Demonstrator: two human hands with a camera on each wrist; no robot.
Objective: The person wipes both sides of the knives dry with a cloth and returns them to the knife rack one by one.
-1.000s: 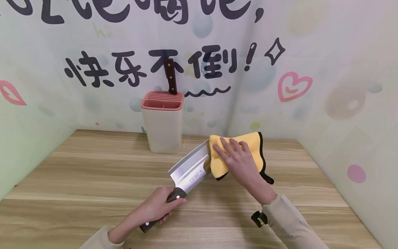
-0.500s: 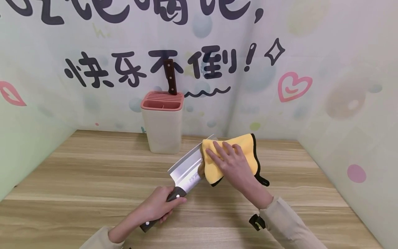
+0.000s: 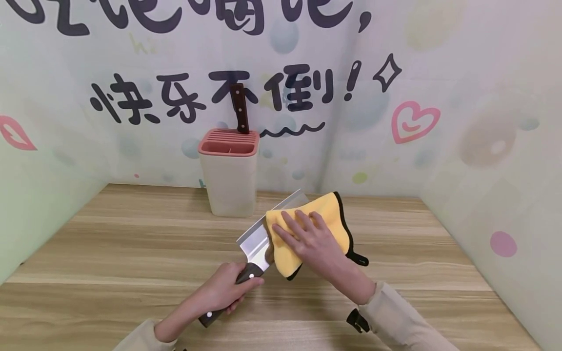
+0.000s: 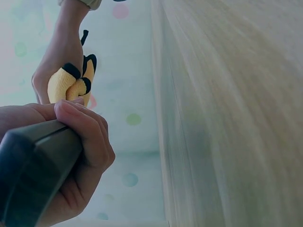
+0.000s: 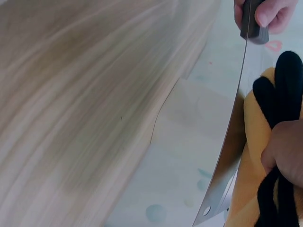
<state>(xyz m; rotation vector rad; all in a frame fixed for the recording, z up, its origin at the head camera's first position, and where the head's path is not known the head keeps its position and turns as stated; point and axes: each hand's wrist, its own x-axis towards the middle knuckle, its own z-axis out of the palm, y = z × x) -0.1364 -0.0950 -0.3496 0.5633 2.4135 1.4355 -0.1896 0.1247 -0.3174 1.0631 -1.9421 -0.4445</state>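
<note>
My left hand (image 3: 224,288) grips the black riveted handle of a cleaver (image 3: 254,242), its broad steel blade slanting up to the right above the table. Against the blade lies a folded yellow cloth (image 3: 329,209) with black edging and a black loop. My right hand (image 3: 312,243) holds this cloth, fingers spread over its face in the head view. The right thumb (image 5: 285,149) presses into the folds on the near side, seen in the right wrist view. The cloth covers the blade's middle; the far corner and the part by the handle show.
A white knife block (image 3: 230,185) with a pink slotted top stands at the back of the wooden table (image 3: 110,253). One dark-handled knife (image 3: 239,109) is upright in it. A printed backdrop (image 3: 351,146) rises behind, with side panels left and right.
My right hand and the cloth have slid down the blade to the left, toward the handle, and the blade's far corner has come into view. My left hand and the cleaver stay put.
</note>
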